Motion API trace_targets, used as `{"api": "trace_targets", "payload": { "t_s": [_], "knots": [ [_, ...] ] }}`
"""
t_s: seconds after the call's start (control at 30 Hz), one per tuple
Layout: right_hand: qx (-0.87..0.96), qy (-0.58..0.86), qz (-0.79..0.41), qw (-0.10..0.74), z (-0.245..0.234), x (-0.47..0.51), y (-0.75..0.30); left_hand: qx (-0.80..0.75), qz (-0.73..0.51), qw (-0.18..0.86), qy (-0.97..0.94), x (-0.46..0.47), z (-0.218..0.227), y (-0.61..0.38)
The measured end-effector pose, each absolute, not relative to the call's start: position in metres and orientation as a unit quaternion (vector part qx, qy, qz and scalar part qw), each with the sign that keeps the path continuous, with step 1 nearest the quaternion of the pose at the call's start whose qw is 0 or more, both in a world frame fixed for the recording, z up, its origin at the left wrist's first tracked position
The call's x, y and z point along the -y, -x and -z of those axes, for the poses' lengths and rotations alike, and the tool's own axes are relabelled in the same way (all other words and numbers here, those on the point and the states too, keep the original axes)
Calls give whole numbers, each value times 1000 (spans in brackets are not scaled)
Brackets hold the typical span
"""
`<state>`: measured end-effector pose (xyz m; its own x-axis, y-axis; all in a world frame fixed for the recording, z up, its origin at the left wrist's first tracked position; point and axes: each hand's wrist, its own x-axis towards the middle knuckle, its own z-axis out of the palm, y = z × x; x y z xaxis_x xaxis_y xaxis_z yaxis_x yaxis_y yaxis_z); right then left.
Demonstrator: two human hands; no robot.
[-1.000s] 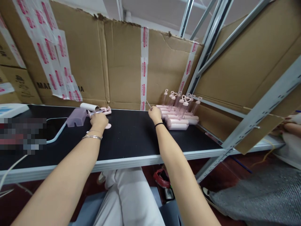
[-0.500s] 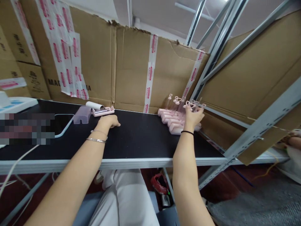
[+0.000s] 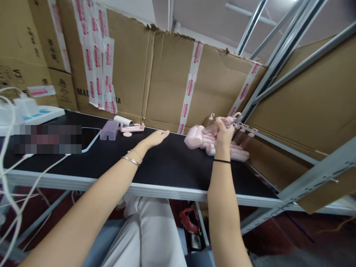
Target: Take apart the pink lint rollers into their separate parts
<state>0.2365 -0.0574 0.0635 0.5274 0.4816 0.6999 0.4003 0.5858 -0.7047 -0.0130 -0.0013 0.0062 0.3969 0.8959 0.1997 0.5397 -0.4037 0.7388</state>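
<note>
My right hand (image 3: 224, 131) is closed around the handle of a pink lint roller (image 3: 194, 137). Its thick head points left, slightly blurred, and a pale loop shows past my fingers. Right beside and under it, several similar pink lint rollers (image 3: 236, 152) lie in a row, their clear handles ending in small loops; my hand hides some of them. My left hand (image 3: 158, 138) is held over the black tabletop, fingers stretched out and holding nothing. To its left are a pink roller frame (image 3: 132, 128), a white roll (image 3: 123, 120), a small pink disc (image 3: 127, 134) and a translucent purple cover (image 3: 109, 130).
A dark-screened device (image 3: 90, 139) and white cables (image 3: 41, 178) occupy the left side, with a white power strip (image 3: 46, 114) behind. Taped cardboard (image 3: 164, 81) walls the back. A metal shelf post (image 3: 314, 174) rises at the right.
My right hand has lifted a lint roller from the row, its head swung out to the left. My left hand has moved right, away from the roller frame, uncovering the pink disc. The view has shifted.
</note>
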Motion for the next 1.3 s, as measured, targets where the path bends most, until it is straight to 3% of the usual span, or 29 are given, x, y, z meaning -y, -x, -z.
{"api": "trace_targets", "payload": {
  "t_s": [0.07, 0.13, 0.33, 0.47, 0.57, 0.67, 0.73, 0.83, 1.0, 1.1, 1.23, 1.3],
  "knots": [
    [496, 387, -152, 762, -56, 47, -211, -357, -269, 483, -752, 8, -7, 1],
    [510, 344, -247, 749, -45, 39, -187, -304, -268, 575, -711, 14, -5, -5],
    [447, 373, -353, 732, -11, 20, -146, -319, -403, 558, -651, 14, 2, -3],
    [392, 369, -356, 764, -12, 15, -154, -381, -452, 536, -603, 2, -1, -1],
    [340, 365, -311, 809, -19, 14, -170, -496, -472, 416, -598, -5, -4, 9],
    [305, 384, -291, 821, -19, 12, -180, -618, -430, 141, -643, -7, -1, 25],
    [297, 397, -297, 816, -16, 11, -180, -649, -371, 13, -664, -8, 6, 34],
    [312, 392, -308, 809, -12, 10, -173, -690, -333, -42, -641, -10, 18, 43],
    [349, 343, -333, 806, -11, 12, -167, -705, -395, -74, -585, -14, 19, 46],
    [350, 324, -359, 802, -11, 13, -166, -612, -490, -11, -621, -14, 10, 32],
    [382, 338, -386, 768, -7, 14, -159, -376, -557, 241, -700, -12, 5, 0],
    [418, 354, -398, 736, -5, 15, -155, -326, -572, 294, -693, -10, 6, -9]
  ]
}}
